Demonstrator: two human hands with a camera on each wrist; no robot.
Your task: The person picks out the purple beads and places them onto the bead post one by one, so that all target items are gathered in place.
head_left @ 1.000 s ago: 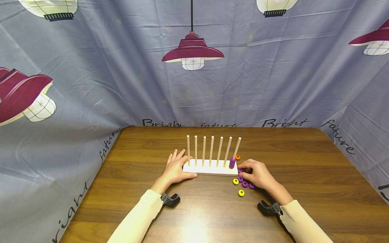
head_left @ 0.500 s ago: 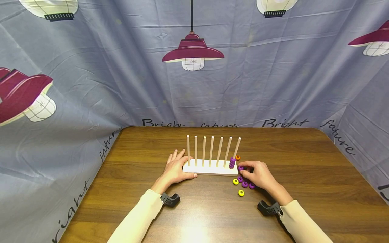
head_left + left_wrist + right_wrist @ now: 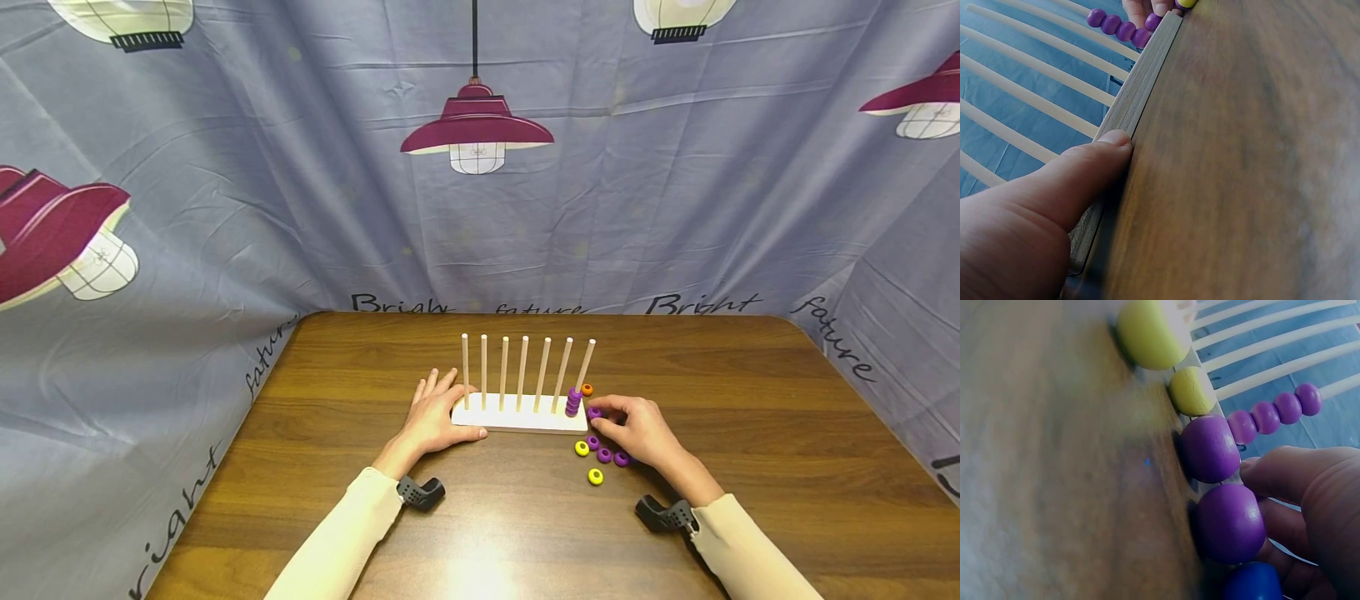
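Note:
A white board with a row of upright wooden pegs, a peg stand [image 3: 517,413], stands on the table. Several purple beads [image 3: 573,402] are stacked on its rightmost peg. My left hand [image 3: 431,422] holds the stand's left end, thumb along the front edge [image 3: 1094,156], index finger at the far side, other fingers spread. Beside the stand's right end, my right hand [image 3: 636,428] pinches a loose purple bead [image 3: 595,413] between thumb and fingers. In the left wrist view that bead [image 3: 1153,22] shows at the fingertips. In the right wrist view the hand [image 3: 1316,512] partly hides it.
Near the right hand lie more loose purple beads [image 3: 604,456] and two yellow beads [image 3: 582,448]. One bead [image 3: 1254,584] looks blue in the right wrist view. An orange bead [image 3: 587,390] lies behind the stand's right end. A printed curtain [image 3: 480,242] borders the wooden table [image 3: 525,525].
My right thumb and fingers have come together on the purple bead, which has shifted slightly away from me. The left hand and the stand have stayed still.

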